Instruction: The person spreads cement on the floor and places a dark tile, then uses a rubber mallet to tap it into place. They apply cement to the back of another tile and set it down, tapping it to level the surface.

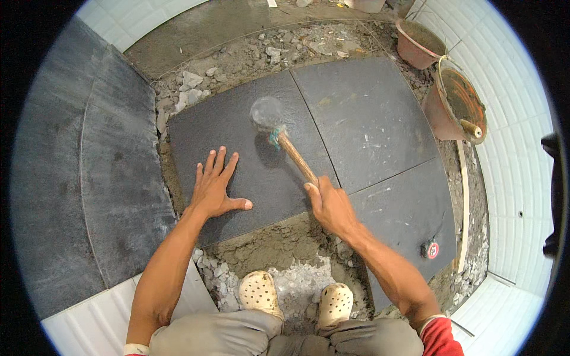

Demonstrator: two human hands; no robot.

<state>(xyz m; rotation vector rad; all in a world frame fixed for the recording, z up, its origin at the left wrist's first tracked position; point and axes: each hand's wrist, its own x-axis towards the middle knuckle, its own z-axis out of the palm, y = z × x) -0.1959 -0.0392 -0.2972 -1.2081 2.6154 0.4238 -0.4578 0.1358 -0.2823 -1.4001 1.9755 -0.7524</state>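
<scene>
My right hand [333,207] is closed around the wooden handle of a mallet [298,157]. Its pale, rounded head, slightly blurred, is over a dark grey floor tile [208,127], with a teal binding where head and handle meet; whether it touches the tile I cannot tell. Flat on the same tile, fingers spread, rests my left hand [212,193]. A second dark tile [368,113] adjoins it at the right, and a third dark tile [404,207] lies nearer. Wet grey mortar [261,246] shows along the near edge of the tile under my hands.
Two mortar-smeared buckets, one farther [405,52] and one nearer [438,110], stand at the right. A wooden strip [462,207] lies below them. A small object with a red-and-white disc [433,250] sits on the third tile. Rubble [273,53] borders the far side; dark panels [53,178] flank the left.
</scene>
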